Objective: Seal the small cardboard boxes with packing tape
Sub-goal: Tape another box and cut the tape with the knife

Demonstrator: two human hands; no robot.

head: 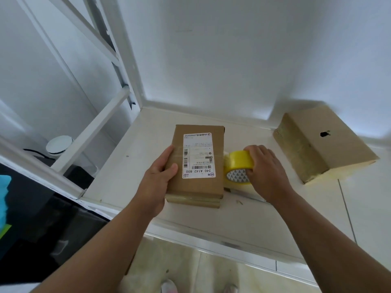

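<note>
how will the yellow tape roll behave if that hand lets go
The tape roll stands on edge beside the labelled box, so it would probably roll or topple. Its hollow core suggests it is light and stiff. The right hand grips its rim, likely steadying it.

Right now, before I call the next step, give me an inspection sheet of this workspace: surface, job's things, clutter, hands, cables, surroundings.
Surface: white ledge against a white wall.
Job's things: labelled cardboard box lying flat; yellow packing tape roll at its right side; second cardboard box with a dark logo, far right, apart.
Clutter: small scrap near the front edge.
Hands: left hand grips the labelled box's left edge; right hand grips the tape roll.
Cables: dark cable, it seems, beside a white round device, lower left.
Surroundings: white frame on the left; tiled floor below.
</note>
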